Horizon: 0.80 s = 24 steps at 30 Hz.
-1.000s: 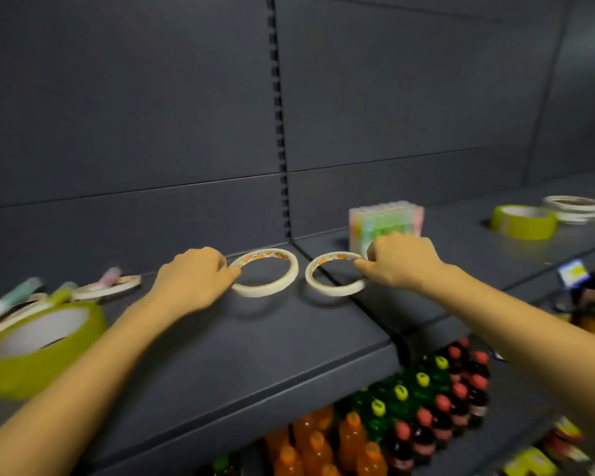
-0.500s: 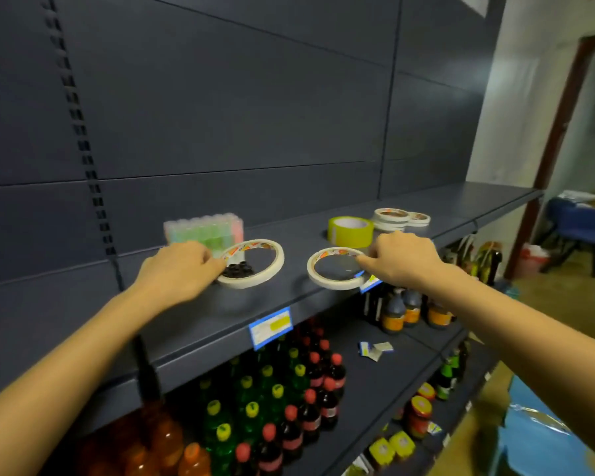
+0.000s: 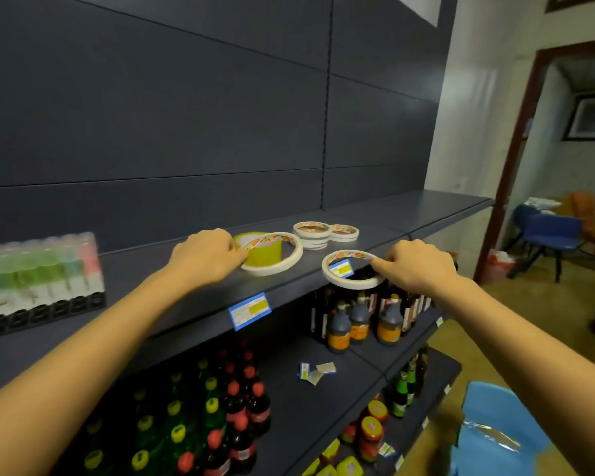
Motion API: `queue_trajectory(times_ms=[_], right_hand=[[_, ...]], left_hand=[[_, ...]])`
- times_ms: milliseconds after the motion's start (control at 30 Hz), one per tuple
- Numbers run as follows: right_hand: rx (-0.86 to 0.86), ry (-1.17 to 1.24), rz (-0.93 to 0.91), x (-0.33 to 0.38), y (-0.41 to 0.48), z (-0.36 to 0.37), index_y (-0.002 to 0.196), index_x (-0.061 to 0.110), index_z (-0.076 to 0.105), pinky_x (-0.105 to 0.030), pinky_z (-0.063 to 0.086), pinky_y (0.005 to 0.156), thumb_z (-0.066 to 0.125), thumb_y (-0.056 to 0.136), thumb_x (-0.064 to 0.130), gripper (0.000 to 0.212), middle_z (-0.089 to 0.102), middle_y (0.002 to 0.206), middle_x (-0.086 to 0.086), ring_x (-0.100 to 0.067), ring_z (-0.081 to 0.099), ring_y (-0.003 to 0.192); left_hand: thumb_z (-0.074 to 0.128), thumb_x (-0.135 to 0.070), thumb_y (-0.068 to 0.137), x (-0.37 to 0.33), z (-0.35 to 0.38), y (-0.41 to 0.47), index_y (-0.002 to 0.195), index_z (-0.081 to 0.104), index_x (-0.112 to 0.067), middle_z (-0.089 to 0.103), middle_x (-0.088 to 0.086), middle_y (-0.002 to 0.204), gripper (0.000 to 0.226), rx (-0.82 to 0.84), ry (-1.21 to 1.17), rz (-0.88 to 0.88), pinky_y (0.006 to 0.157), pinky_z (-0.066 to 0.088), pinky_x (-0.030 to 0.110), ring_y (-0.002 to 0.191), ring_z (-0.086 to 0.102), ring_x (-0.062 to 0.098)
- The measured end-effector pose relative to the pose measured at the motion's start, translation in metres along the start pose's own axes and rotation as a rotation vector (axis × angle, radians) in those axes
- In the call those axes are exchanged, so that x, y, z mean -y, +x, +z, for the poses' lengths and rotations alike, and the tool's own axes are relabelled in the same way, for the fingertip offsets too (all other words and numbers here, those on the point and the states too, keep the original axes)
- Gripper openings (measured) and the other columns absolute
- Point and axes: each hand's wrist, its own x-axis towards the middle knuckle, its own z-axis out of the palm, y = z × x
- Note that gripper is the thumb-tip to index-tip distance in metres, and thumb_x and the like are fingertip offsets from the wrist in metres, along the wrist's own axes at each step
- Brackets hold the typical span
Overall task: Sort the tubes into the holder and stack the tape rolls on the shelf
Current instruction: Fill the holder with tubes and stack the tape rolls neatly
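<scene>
I pinch one white tape roll (image 3: 278, 269) in my left hand (image 3: 208, 257), tilted over the shelf (image 3: 200, 298) just in front of a yellow roll (image 3: 267, 257). My right hand (image 3: 418, 266) pinches a second white roll (image 3: 327, 271) out past the shelf's front edge. Two stacks of rolls (image 3: 311, 232) sit behind, and the tube holder (image 3: 42, 278) stands far left.

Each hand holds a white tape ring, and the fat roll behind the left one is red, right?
No: the head view shows the fat roll behind the left hand's ring is yellow-green, not red. The right hand does hold the other ring.
</scene>
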Motion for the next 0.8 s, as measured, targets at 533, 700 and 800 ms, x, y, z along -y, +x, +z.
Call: queue_trajectory(times_ms=[533, 700, 800], right_hand=[[0.074, 0.048, -0.006, -0.101, 0.185, 0.068, 0.082, 0.014, 0.062, -0.031, 0.04, 0.068, 0.041, 0.093, 0.053, 0.045, 0.057, 0.081, -0.004, -0.026, 0.053, 0.076], [0.113, 0.106, -0.038, -0.104, 0.239, 0.081, 0.094, 0.013, 0.066, -0.031, 0.038, 0.072, 0.042, 0.093, 0.05, 0.044, 0.056, 0.089, -0.006, -0.028, 0.055, 0.086], [0.134, 0.133, -0.087, -0.094, 0.266, 0.093, 0.086, 0.014, 0.059, -0.031, 0.038, 0.071, 0.043, 0.093, 0.048, 0.038, 0.055, 0.088, -0.006, -0.027, 0.052, 0.083]], left_hand=[[0.048, -0.036, 0.091, -0.102, 0.075, 0.183, 0.054, 0.046, -0.016, 0.043, 0.0, 0.053, 0.043, -0.023, 0.021, -0.036, 0.052, 0.029, 0.025, 0.052, 0.04, 0.016], [0.047, -0.037, 0.092, -0.116, 0.09, 0.215, 0.059, 0.051, -0.015, 0.045, -0.001, 0.053, 0.04, -0.076, 0.048, -0.06, 0.049, 0.029, 0.024, 0.051, 0.041, 0.015], [0.048, -0.036, 0.092, -0.117, 0.096, 0.229, 0.065, 0.055, -0.014, 0.046, -0.001, 0.054, 0.036, -0.086, 0.093, -0.098, 0.05, 0.03, 0.024, 0.055, 0.045, 0.018]])
